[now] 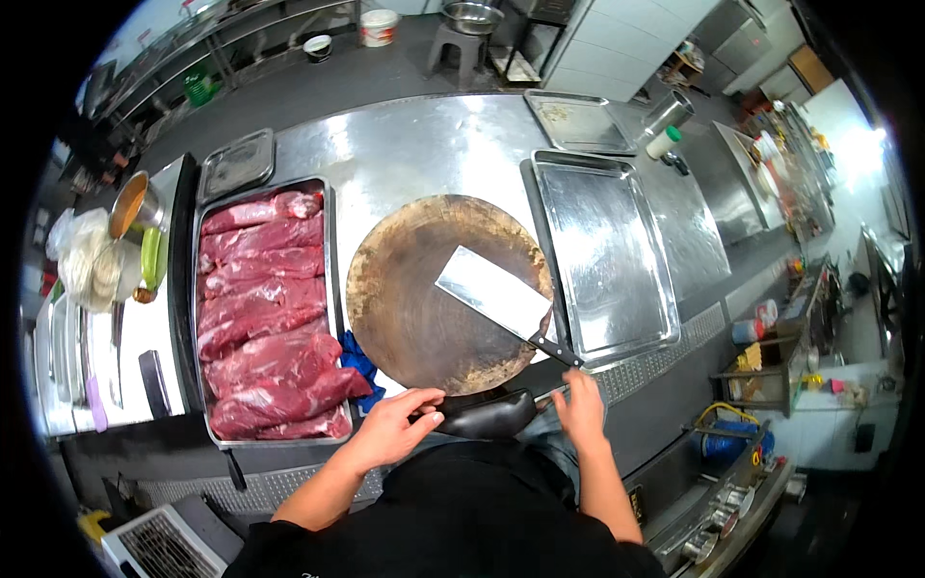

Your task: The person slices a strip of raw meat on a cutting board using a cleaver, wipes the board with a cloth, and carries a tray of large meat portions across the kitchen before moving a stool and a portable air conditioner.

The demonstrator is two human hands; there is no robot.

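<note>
A cleaver (496,292) lies on a round wooden chopping block (405,289), its black handle reaching over the block's lower right edge. My right hand (580,406) is just below the handle's end; whether it touches anything is unclear. My left hand (402,423) is at the block's near edge with thumb and fingers apart, beside a black rounded item (488,415) close to my body. Left of the block, a metal tray (334,253) holds several large pieces of raw red meat (267,361). A blue cloth (359,368) is bunched between tray and block.
To the right lies a bare metal tray (603,253), with a smaller tray (578,123) behind it. A green-capped container (663,143) stands at the back right. On the left are a metal pot (148,209), a plastic bag (90,253) and a small metal tray (237,165). A person's hands are far left.
</note>
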